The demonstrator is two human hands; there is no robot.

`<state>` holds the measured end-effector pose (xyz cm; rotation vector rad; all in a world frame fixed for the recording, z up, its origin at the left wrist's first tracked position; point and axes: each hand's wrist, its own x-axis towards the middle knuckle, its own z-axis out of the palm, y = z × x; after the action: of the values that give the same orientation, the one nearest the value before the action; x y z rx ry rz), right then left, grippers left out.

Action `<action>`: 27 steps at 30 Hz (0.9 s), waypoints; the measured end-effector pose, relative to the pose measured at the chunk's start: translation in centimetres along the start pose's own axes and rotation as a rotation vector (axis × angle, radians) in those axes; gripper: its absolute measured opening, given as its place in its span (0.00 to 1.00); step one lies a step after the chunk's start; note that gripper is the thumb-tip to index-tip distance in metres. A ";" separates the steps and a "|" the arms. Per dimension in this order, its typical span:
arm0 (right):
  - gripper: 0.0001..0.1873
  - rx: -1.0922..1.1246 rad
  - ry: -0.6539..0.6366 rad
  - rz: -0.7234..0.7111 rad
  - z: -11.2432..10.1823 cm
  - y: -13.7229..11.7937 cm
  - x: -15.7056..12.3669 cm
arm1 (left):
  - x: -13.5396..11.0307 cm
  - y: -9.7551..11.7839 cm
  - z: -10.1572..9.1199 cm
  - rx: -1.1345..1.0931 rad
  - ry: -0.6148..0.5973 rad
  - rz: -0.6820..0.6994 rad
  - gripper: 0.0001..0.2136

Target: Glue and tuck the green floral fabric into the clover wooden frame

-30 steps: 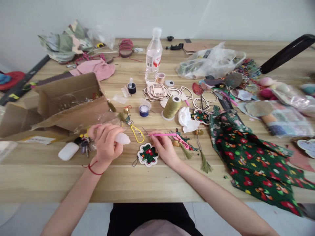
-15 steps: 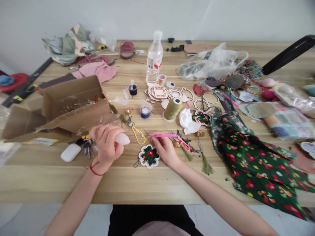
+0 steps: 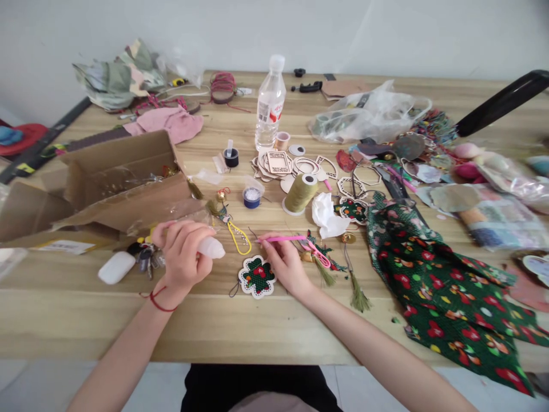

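My left hand [image 3: 184, 252] is closed around a whitish object with a rounded, translucent end [image 3: 211, 248]; the rest of it is hidden in the fist. My right hand [image 3: 285, 260] pinches a slim pink stick-like tool [image 3: 285, 238], which lies almost level above the table. A thin dark strand shows just left of those fingertips. Beside the right hand lies a clover-shaped pendant [image 3: 257, 276], dark green patterned fabric with a white stitched rim and a small cord loop. Between the hands, farther back, rests a yellow beaded loop [image 3: 239, 237].
An open cardboard box [image 3: 124, 200], a white case [image 3: 116, 268] and keys [image 3: 147, 260] are on the left. Behind stand a water bottle [image 3: 271, 106], an olive thread spool [image 3: 301, 193] and a small bead tub [image 3: 252, 197]. Green printed fabric [image 3: 441, 292] hangs over the right front edge.
The view has shifted slightly. Both hands keep their grips, and the left hand sits a little farther left. The pendant remains on the table.
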<state>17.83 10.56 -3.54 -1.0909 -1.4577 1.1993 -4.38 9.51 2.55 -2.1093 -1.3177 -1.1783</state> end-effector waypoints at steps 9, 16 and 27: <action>0.12 0.012 0.003 0.021 0.0 -0.1 0.0 | 0.1 -0.2 0.2 0.021 0.000 0.011 0.09; 0.12 -0.003 -0.004 0.025 0.0 -0.5 0.0 | 0.5 0.2 -0.3 0.015 0.001 0.045 0.10; 0.08 -0.208 -0.104 -0.146 -0.7 -3.0 0.9 | 0.1 0.5 -0.3 -0.016 -0.034 0.065 0.10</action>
<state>18.13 11.18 -0.42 -1.0518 -1.7418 1.0316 -4.05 9.10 2.86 -2.1755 -1.2479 -1.1356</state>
